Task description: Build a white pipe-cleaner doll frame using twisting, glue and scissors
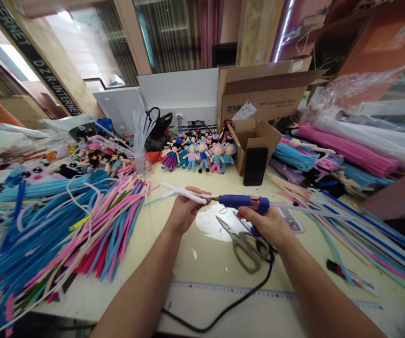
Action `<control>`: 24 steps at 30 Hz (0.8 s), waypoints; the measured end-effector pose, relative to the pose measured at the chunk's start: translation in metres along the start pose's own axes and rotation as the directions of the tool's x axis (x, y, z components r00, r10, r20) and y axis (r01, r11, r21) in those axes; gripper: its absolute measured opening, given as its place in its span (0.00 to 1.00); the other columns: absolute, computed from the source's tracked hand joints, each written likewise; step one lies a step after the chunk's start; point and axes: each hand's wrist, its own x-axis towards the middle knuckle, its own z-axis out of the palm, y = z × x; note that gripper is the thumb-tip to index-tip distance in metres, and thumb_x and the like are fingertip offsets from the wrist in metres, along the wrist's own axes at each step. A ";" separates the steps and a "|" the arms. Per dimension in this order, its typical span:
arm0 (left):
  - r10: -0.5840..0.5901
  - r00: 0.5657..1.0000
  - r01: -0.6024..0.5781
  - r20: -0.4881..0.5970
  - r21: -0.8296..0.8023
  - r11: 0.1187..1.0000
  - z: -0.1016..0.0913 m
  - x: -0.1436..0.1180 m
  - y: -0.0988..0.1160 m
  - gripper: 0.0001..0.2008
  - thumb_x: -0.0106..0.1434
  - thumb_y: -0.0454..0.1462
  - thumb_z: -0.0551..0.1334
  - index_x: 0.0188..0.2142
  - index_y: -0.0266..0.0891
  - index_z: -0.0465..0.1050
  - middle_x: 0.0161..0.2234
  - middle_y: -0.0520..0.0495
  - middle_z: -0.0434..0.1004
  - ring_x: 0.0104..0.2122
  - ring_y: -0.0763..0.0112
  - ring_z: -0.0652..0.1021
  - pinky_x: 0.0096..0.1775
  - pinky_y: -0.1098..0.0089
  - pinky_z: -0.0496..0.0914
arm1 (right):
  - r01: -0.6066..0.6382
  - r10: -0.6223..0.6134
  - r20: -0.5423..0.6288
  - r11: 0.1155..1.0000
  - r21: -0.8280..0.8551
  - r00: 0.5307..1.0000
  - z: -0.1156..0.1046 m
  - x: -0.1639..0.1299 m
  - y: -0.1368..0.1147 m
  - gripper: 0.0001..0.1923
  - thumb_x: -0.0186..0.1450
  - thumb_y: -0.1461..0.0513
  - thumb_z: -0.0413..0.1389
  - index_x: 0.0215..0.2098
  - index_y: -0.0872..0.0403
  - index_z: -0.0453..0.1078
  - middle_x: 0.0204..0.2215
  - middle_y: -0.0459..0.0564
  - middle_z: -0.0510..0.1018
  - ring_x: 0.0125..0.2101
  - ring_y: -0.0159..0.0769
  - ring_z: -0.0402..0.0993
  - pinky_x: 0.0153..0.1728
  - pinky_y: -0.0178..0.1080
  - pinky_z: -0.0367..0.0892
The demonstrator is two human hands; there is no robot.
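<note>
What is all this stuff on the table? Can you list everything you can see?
glue gun: one, blue, in the right hand, nozzle at the white piece
white fuzzy piece: one, white, in the left hand
scissors: one pair, grey metal, on the table under the right hand
cord: one, black, trailing from the glue gun toward the near edge
fuzzy sticks: large heap, blue, pink and white, left; more on the right
little dolls: a row, mixed colours, at the back
phone: one, black, leaning on a small box
big cardboard box: one, brown, open, back right
ruler: one, pale, near edge
left hand: gripping the white piece
right hand: gripping the glue gun
</note>
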 end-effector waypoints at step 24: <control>-0.004 1.000 0.004 -0.026 0.017 1.000 0.000 0.001 0.000 0.12 0.46 0.35 0.71 0.29 0.37 0.70 0.30 0.48 0.80 0.32 0.70 0.79 0.38 0.69 0.73 | -0.014 0.013 -0.033 1.000 -0.010 0.999 0.001 -0.003 -0.004 0.13 0.54 0.50 0.56 0.24 0.51 0.71 0.21 0.45 0.73 0.24 0.35 0.68 0.22 0.34 0.61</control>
